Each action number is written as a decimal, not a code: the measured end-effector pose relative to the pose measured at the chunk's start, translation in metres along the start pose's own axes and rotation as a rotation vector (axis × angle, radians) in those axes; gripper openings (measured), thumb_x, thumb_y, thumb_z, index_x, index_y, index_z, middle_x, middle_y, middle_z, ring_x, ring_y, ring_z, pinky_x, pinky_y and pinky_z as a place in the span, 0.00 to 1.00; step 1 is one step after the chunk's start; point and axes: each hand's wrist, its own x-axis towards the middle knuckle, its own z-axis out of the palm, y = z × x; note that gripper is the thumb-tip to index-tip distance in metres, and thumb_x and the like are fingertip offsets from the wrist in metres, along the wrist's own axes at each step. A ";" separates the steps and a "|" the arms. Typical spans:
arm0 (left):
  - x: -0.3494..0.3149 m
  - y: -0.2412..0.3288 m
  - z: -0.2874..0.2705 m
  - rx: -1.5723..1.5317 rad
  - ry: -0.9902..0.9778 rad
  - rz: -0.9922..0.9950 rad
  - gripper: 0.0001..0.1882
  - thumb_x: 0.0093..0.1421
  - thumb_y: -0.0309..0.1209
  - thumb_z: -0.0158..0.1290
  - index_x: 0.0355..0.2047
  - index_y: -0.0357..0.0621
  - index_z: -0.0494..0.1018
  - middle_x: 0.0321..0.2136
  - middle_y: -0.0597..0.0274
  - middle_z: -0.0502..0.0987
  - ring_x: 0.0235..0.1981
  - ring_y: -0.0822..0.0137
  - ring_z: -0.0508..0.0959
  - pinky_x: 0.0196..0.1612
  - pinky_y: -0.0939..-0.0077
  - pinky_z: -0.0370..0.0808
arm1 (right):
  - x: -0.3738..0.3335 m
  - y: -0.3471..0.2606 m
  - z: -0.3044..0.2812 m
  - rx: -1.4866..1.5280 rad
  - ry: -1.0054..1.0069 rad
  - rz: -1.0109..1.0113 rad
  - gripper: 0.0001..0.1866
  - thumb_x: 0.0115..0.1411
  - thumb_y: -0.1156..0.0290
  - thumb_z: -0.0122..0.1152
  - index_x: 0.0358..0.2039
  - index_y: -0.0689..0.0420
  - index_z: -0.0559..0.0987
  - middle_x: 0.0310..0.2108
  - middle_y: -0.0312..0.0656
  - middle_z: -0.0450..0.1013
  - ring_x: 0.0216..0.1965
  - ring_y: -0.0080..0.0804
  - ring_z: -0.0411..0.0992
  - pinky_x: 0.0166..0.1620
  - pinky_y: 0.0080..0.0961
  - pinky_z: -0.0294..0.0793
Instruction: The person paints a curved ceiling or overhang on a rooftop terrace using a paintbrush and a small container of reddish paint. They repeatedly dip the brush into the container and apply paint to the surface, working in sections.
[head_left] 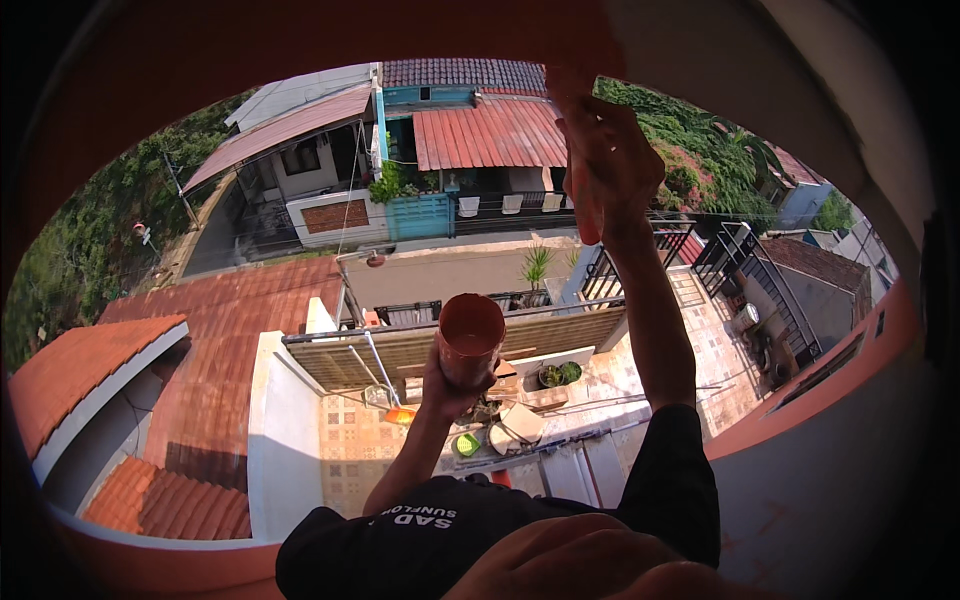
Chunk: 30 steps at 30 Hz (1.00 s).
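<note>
My left hand point(455, 385) is wrapped round a reddish-brown cup point(470, 345), held upright at about chest height in front of me. Its round mouth faces up, and the inside looks coated the same reddish colour. My right arm reaches up and forward. Closed in my right hand point(615, 165) is a paintbrush, whose red handle point(588, 222) sticks out below the fingers. The brush's upper end meets the dark reddish overhead edge point(590, 40); deep shade there hides the bristles.
Below me lies a tiled terrace point(345, 440) with a potted plant point(560, 375), a green basket point(467, 444) and boards. A slatted fence point(400, 360) borders it. Rusty metal roofing point(225, 370) is at left, black railings point(780, 285) at right. Houses stand across the street.
</note>
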 end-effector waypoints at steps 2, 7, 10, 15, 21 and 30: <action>0.000 -0.001 0.002 0.052 0.017 0.031 0.34 0.61 0.61 0.44 0.60 0.54 0.62 0.53 0.55 0.71 0.51 0.54 0.73 0.46 0.54 0.75 | -0.005 -0.009 0.006 0.266 0.003 0.063 0.16 0.53 0.78 0.65 0.41 0.47 0.81 0.39 0.36 0.75 0.32 0.32 0.77 0.32 0.25 0.78; -0.001 -0.001 0.006 0.047 -0.011 0.038 0.34 0.61 0.60 0.44 0.60 0.55 0.63 0.52 0.56 0.71 0.51 0.55 0.73 0.46 0.56 0.75 | -0.002 0.019 0.003 0.823 0.260 0.785 0.10 0.57 0.80 0.65 0.39 0.63 0.77 0.40 0.41 0.74 0.30 0.27 0.78 0.29 0.18 0.77; -0.004 0.000 0.007 0.087 -0.044 0.047 0.34 0.60 0.60 0.45 0.60 0.55 0.63 0.52 0.57 0.72 0.51 0.56 0.73 0.45 0.57 0.75 | 0.002 0.048 -0.009 0.567 0.269 0.789 0.12 0.58 0.80 0.62 0.42 0.66 0.73 0.37 0.46 0.76 0.26 0.30 0.78 0.26 0.19 0.76; -0.007 0.001 0.009 0.086 0.009 0.079 0.34 0.60 0.60 0.46 0.59 0.54 0.63 0.52 0.57 0.72 0.49 0.57 0.74 0.44 0.59 0.75 | -0.005 0.054 -0.024 0.476 0.592 0.674 0.13 0.58 0.83 0.59 0.43 0.67 0.70 0.34 0.48 0.77 0.27 0.33 0.79 0.28 0.22 0.76; -0.007 0.000 0.012 0.115 0.012 0.093 0.33 0.60 0.59 0.46 0.59 0.54 0.64 0.51 0.57 0.72 0.48 0.57 0.74 0.41 0.60 0.77 | -0.008 0.013 -0.006 0.034 0.073 0.071 0.22 0.48 0.79 0.71 0.45 0.55 0.78 0.38 0.39 0.78 0.31 0.35 0.78 0.32 0.26 0.78; -0.007 -0.001 0.011 0.115 -0.005 0.070 0.35 0.59 0.60 0.47 0.60 0.54 0.62 0.52 0.56 0.71 0.51 0.55 0.73 0.43 0.58 0.76 | -0.008 0.081 -0.029 0.586 0.417 0.828 0.13 0.57 0.78 0.63 0.41 0.66 0.70 0.32 0.48 0.75 0.25 0.34 0.78 0.25 0.21 0.75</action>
